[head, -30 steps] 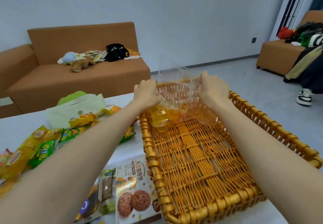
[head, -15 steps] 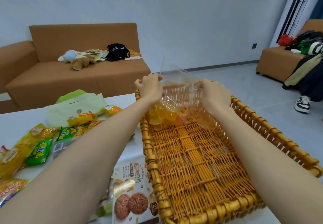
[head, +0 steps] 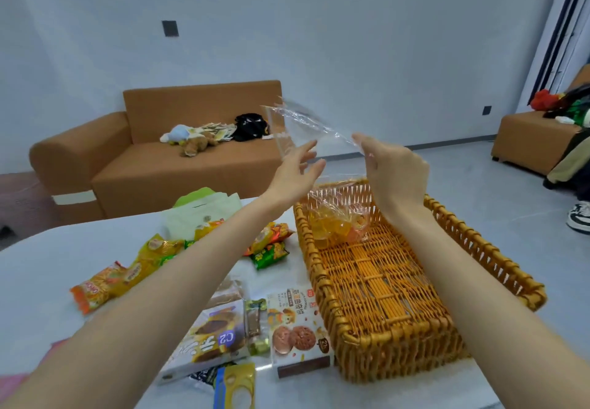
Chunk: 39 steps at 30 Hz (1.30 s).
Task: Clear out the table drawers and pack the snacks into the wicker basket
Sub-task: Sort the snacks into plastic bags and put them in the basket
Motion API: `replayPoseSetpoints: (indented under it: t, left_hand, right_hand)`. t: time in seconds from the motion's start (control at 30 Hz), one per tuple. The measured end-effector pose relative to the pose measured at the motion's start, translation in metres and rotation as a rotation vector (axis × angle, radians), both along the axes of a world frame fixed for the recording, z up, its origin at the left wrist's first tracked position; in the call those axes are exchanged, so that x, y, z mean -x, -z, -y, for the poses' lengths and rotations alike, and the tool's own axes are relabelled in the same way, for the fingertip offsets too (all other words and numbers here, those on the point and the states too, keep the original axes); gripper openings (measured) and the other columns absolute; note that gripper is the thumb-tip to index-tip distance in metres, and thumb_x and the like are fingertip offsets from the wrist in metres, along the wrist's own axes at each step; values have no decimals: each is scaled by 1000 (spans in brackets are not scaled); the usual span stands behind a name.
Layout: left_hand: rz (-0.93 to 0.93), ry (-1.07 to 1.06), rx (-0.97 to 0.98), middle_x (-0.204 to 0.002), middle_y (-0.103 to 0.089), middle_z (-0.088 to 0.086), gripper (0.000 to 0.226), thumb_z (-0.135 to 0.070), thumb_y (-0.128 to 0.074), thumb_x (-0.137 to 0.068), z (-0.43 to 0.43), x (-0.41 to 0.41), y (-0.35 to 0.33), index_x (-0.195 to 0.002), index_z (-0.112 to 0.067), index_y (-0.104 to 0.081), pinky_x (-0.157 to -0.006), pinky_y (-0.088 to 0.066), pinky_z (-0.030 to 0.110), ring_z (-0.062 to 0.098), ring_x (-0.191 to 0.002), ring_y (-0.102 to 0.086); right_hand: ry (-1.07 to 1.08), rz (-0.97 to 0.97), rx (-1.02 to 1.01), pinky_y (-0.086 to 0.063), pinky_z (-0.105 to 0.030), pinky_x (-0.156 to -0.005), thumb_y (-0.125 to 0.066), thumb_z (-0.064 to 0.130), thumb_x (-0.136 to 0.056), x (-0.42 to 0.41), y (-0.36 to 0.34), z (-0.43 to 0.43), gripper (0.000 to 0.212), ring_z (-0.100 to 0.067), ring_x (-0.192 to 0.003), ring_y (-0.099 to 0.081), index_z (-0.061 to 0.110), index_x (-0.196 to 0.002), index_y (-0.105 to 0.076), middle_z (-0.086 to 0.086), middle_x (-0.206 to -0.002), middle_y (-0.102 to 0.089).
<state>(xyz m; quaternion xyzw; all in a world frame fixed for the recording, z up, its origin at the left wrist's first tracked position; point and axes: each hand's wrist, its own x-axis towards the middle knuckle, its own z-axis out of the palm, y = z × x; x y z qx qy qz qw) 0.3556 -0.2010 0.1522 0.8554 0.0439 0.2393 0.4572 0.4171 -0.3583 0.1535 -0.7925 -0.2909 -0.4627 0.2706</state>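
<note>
A wicker basket (head: 329,300) sits on the white table (head: 48,258) at the right. In its far left corner lies a clear plastic bag of yellow-orange jelly snacks (head: 338,228). The bag's empty top (head: 306,124) stretches up above the basket. My right hand (head: 394,172) pinches that film between thumb and fingers. My left hand (head: 297,170) is beside it with fingers straight, touching the film. Loose snacks lie left of the basket: a cookie box (head: 297,328), a chocolate pie box (head: 207,344), a green packet (head: 269,253) and yellow-orange packets (head: 127,277).
A white-green bag (head: 198,213) lies at the table's far side, and a blue-yellow packet (head: 236,386) at the near edge. A brown sofa (head: 143,169) with toys stands behind. Another sofa (head: 530,133) and a person's shoe (head: 579,217) are at the right.
Both hands rose from the basket's far rim, drawing the bag's top upward while the jellies stayed in the basket. My left hand's fingers straightened. The view tilted up.
</note>
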Motion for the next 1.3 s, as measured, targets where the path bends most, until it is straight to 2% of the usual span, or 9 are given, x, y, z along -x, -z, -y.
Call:
replayPoseSetpoints:
  t: [0.13,0.43,0.5,0.6,0.73,0.83,0.97,1.1,1.3]
  left_hand:
    - [14,-21,84,-151,-37,-1,59,-34,-49,-98,7,76,-13,-150,-25,-23,-99,-39,25,18,-133,-42]
    - [45,-28,398,-145,-33,-22,100,-50,-63,-76,-1,255,9,-152,-36,1,-103,-46,34,-11,-110,-54]
    - [23,-55,450,-140,-36,-20,109,-56,-66,-69,-2,285,20,-152,-35,2,-104,-46,37,-2,-117,-54]
    - [63,-141,665,-131,-47,-10,109,-58,-68,-66,-8,318,32,-153,-22,-12,-100,-49,40,16,-118,-58]
    - [104,-354,922,-120,-64,16,62,-41,-69,-85,-19,348,47,-131,-3,-52,-100,-48,45,24,-98,-68]
    - [136,-423,977,-97,-66,8,36,-19,-58,-96,-22,358,57,-124,2,-56,-77,-58,28,12,-80,-67]
    - [98,-288,915,-115,-63,7,31,-18,-56,-96,-30,377,62,-125,-8,-54,-75,-57,25,23,-110,-58]
    - [92,-191,653,-124,-59,-4,71,-26,-63,-90,-37,398,68,-145,-40,-21,-88,-55,27,13,-113,-60]
    - [250,-932,289,-110,-52,1,53,-26,-79,-77,-65,442,116,-119,-21,-46,-80,-47,23,17,-101,-52]
  right_hand:
    - [-170,69,42,-51,-29,-50,-64,12,-89,51,-8,-8,24,-27,-62,-69,16,-112,-72,-8,-86,-75]
    - [-389,216,152,-48,-27,-35,-76,-5,-74,176,13,-39,34,-24,-55,-67,20,-97,-76,2,-90,-76]
    - [-429,249,208,-50,-29,-38,-78,-4,-72,198,25,-47,39,-23,-62,-70,21,-102,-75,4,-97,-75]
    - [-537,317,278,-57,-32,-53,-70,0,-77,229,47,-60,38,-25,-78,-72,19,-110,-72,0,-107,-73]
    - [-637,353,358,-58,-37,-70,-54,3,-85,264,76,-74,39,-24,-95,-69,20,-116,-69,-1,-117,-69]
    - [-626,155,415,-56,-46,-79,-64,-16,-71,277,94,-78,72,-29,-103,-65,23,-131,-58,-5,-128,-63]
    - [-604,-166,445,-50,-36,-61,-48,-23,-72,306,100,-74,95,-32,-88,-64,32,-148,-30,-8,-135,-57]
    - [-633,-486,212,-47,-36,-80,-38,-23,-80,308,97,-80,85,-28,-100,-59,28,-148,-33,-10,-130,-59]
    - [-737,-809,-13,-57,-47,-77,-37,-14,-86,303,97,-115,78,-30,-88,-66,39,-143,-41,2,-104,-66]
